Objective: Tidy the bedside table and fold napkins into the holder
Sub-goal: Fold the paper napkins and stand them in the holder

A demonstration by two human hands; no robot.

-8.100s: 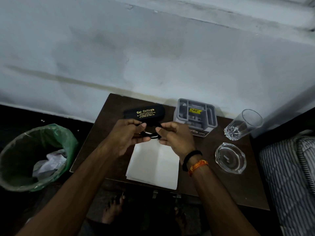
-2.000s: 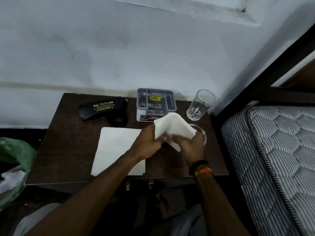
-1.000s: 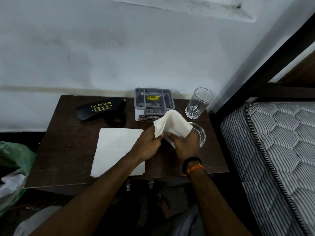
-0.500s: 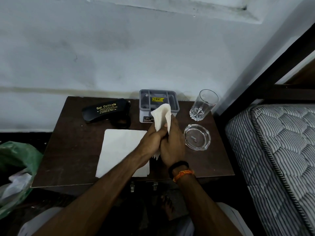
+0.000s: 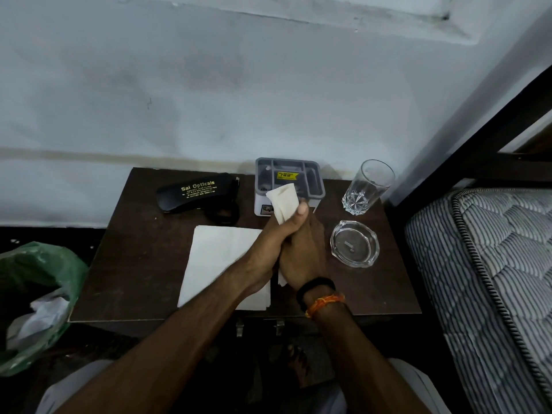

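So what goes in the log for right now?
hands: left hand and right hand pressing folded napkin | holder: no napkin inside yet

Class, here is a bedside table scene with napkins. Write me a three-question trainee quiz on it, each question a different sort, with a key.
1. True or false: the drinking glass lies on its side.
2. What do both hands (left hand, right hand) grip?
A. folded napkin
B. ashtray
C. spectacle case
3. Fill in: the flat napkin stack lies in front of the ____ holder.

Key: 1 false; 2 A; 3 grey.
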